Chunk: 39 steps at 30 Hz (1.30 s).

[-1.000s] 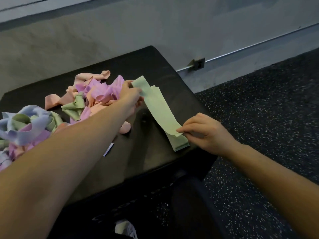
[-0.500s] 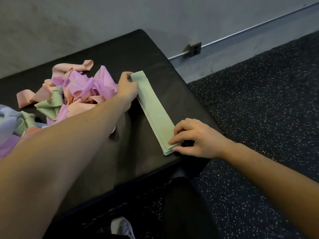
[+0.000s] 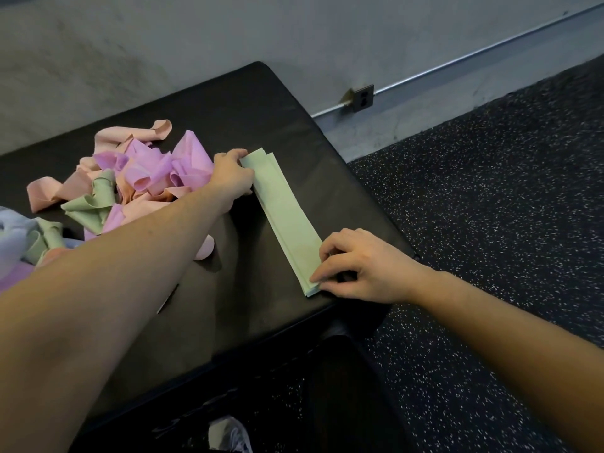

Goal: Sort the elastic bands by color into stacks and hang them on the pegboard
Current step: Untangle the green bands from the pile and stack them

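Fingers [image 3: 322,276] of right hand [image 3: 362,268]: curled, pinching near end of green band stack [image 3: 287,220] at right front corner of black padded bench [image 3: 248,103]. Left hand [image 3: 230,176]: fingers curled over far end of same stack, flat on bench along right edge. Risk, judged: layers fanning out or sliding off corner if either pinch slackens, since ends already sit unevenly. Adjacent: unsorted tangle of pink, purple and green bands [image 3: 130,178] just beside left hand, crowding it. Pegboard: not in view.
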Each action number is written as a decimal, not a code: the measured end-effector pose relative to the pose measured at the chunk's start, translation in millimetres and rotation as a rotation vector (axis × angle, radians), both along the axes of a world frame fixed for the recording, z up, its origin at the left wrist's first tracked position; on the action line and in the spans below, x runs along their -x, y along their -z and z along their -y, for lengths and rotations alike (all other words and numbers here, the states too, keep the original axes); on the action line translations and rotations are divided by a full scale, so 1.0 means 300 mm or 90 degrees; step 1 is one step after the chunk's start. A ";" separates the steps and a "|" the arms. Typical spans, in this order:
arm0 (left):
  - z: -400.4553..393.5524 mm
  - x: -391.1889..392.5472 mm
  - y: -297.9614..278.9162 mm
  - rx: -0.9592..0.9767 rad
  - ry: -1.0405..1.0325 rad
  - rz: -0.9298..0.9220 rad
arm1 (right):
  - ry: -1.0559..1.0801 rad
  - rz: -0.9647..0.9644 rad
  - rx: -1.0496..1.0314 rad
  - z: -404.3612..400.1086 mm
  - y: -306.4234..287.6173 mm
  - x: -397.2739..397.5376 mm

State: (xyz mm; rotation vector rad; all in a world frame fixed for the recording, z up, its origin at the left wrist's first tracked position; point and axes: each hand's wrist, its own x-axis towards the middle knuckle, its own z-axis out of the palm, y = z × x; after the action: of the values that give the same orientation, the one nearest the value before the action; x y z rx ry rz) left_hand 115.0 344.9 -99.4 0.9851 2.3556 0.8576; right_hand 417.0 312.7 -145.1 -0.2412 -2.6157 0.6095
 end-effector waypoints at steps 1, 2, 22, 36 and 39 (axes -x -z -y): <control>0.013 -0.007 -0.013 0.001 -0.003 0.004 | 0.011 0.000 0.011 0.005 -0.008 -0.001; 0.031 -0.015 -0.026 -0.007 -0.007 0.007 | 0.025 -0.006 0.025 0.011 -0.018 -0.002; 1.003 0.103 -0.148 -0.248 0.009 -0.098 | 0.026 0.067 0.180 0.365 -0.276 0.269; 1.515 0.376 -0.049 -0.177 -0.137 -0.305 | -0.018 0.113 0.191 0.608 -0.321 0.710; 1.508 0.395 -0.059 -0.146 -0.106 -0.337 | -0.003 0.092 0.186 0.638 -0.368 0.804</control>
State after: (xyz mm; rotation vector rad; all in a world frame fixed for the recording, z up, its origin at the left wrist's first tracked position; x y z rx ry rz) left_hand -3.7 -107.5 -81.8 1.2450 2.8622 1.0516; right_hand 175.8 121.4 -34.7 -0.3829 -2.6564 1.0111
